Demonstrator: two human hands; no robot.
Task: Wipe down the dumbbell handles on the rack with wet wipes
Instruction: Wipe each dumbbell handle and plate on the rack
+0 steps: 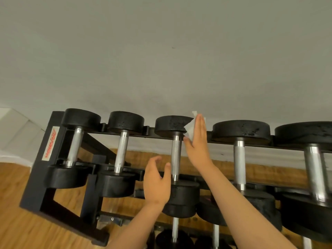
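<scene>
Two bare forearms reach up from the bottom edge toward a black steel rack that stands against a grey wall on a wood floor. Five black dumbbells with chrome handles lie side by side across the rack's top tier, and more sit partly hidden on the tier below. A white label with red lettering runs along the rack's left upright.

The right grip is raised at the far end of the third dumbbell from the left. Its fingers are straight and together, and a white wet wipe lies against the palm side. The thumb is at the wipe's lower edge. The wipe overlaps the right rim of that dumbbell's far head, just above the top of its knurled handle.

The left grip hovers lower, just left of the same handle. It is loosely cupped and holds nothing, with its thumb tip just beside the chrome near the closer head.
</scene>
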